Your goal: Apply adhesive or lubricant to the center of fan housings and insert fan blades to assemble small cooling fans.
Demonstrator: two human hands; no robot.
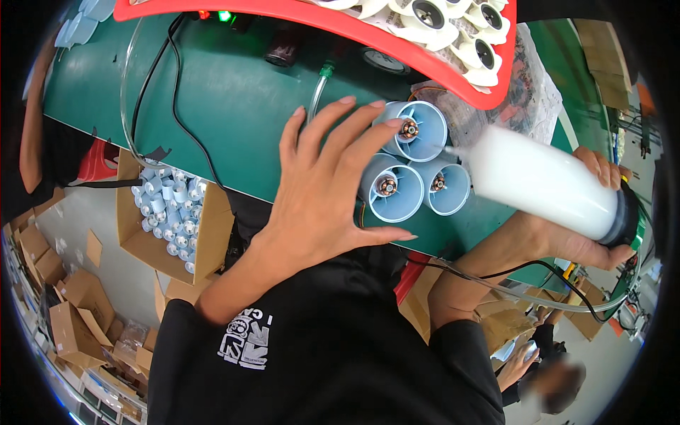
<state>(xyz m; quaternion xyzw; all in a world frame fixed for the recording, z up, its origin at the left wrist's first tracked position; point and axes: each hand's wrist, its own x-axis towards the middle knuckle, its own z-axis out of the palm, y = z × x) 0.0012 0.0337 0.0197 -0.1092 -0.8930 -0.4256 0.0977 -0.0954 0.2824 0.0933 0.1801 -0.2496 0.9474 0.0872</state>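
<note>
Three light-blue plastic cup-shaped housings stand grouped on the green table, their open ends toward me: an upper one (433,134), a lower left one (394,210) and a lower right one (455,202). Each has a small copper-wound motor core inside. My left hand (312,184) is spread beside them, fingertips at the upper housing and thumb below the lower left one; firm contact cannot be made out. In my right hand (577,244) is a large dispensing syringe (545,180) filled with white material. Its thin nozzle points left at the upper housing's rim.
A red tray (297,10) of white bladed parts overhangs the table's far side. Below the left edge sits a cardboard box (212,237) of blue housings. Black cables (185,127) and a clear hose (319,95) cross the table (241,106). Other people work at left and lower right.
</note>
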